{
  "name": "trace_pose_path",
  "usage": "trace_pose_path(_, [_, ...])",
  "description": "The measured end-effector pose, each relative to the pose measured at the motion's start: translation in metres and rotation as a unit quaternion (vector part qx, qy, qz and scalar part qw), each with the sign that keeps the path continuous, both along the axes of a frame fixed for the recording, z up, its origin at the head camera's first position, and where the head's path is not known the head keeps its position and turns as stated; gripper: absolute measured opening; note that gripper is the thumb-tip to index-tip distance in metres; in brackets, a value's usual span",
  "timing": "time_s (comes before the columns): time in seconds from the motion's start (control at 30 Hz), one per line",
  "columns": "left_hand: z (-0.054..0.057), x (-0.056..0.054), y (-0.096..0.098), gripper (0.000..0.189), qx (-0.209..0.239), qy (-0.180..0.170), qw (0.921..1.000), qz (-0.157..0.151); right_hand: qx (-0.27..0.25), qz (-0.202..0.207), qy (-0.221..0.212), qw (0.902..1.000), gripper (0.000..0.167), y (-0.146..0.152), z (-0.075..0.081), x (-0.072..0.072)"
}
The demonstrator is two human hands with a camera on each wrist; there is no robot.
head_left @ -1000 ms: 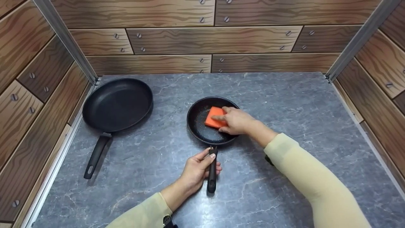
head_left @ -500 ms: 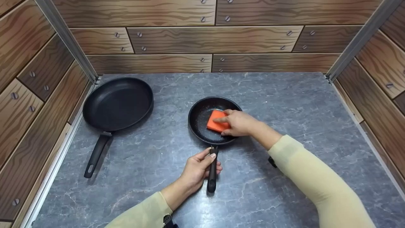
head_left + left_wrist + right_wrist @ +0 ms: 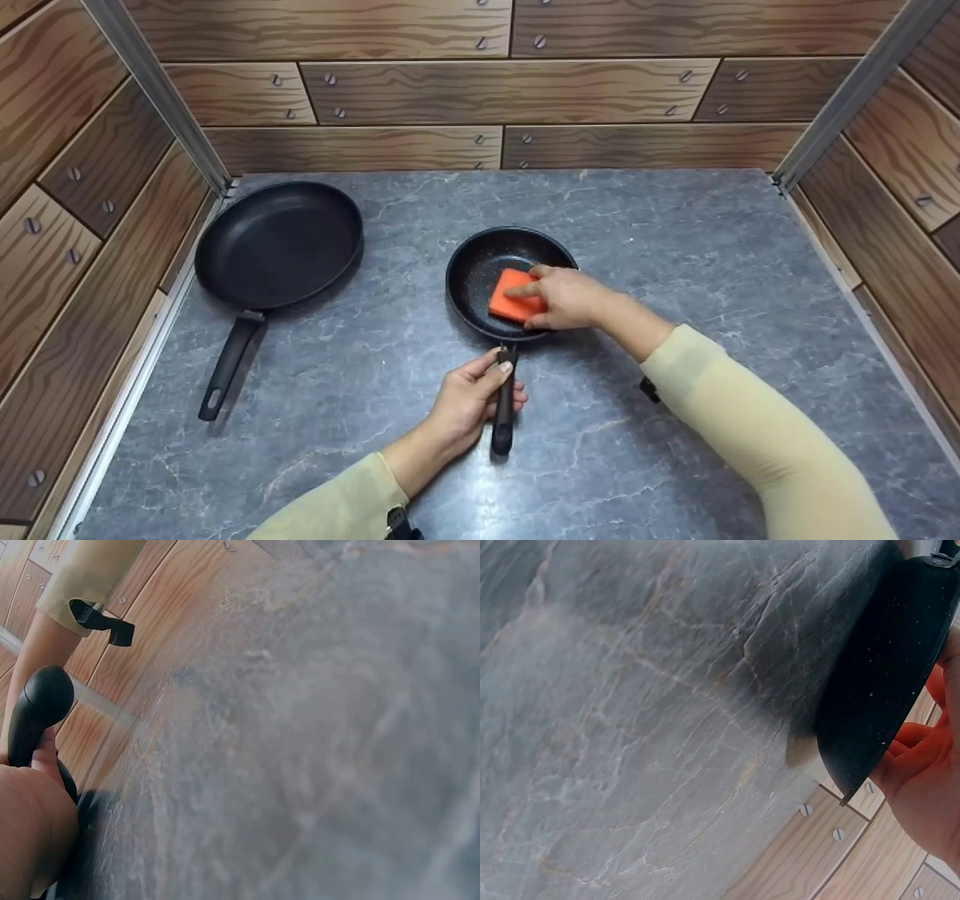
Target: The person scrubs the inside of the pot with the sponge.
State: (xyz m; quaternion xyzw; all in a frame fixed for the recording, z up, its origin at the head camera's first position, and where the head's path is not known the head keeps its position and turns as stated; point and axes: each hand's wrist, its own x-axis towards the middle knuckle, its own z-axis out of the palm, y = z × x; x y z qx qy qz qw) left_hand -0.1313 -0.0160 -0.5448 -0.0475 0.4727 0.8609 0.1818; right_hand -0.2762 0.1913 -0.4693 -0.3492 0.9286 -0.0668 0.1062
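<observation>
In the head view, my left hand (image 3: 465, 401) grips the black handle (image 3: 504, 412) of a small speckled frying pan (image 3: 469, 300), thumb on top near the pan's body. The handle's rounded end (image 3: 49, 696) and part of my left hand (image 3: 34, 829) show in the left wrist view. My right hand (image 3: 570, 298) holds an orange sponge (image 3: 504, 300) against the pan's inside, index finger stretched over it and thumb at its near edge. The right wrist view shows the pan's dark outer side (image 3: 885, 675), with my right hand (image 3: 922, 787) reaching over the rim; most of the sponge is hidden there.
A larger black frying pan (image 3: 281, 244) stands at the back left, its handle (image 3: 229, 367) pointing toward the front. The grey marbled tabletop (image 3: 675, 225) is bounded by wood-patterned walls (image 3: 510, 94) at the back and both sides, with metal profiles (image 3: 154, 94) at the corners.
My right hand has moved the sponge toward the near side of the small pan, shifting slightly right. My left hand keeps its hold on the handle, and the large pan stays put.
</observation>
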Motion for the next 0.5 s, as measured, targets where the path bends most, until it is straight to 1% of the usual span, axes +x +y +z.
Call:
trace_pose_path(0.1, [-0.0006, -0.0008, 0.0003, 0.059, 0.002, -0.001, 1.0000, -0.001, -0.003, 0.004, 0.001, 1.0000, 0.060, -0.0011, 0.0012, 0.0016])
trace_pose_path(0.5, [0.0008, -0.0006, -0.0016, 0.058, 0.000, -0.002, 1.0000, -0.008, -0.021, 0.002, -0.026, 0.9995, 0.060, -0.0037, 0.0031, 0.0057])
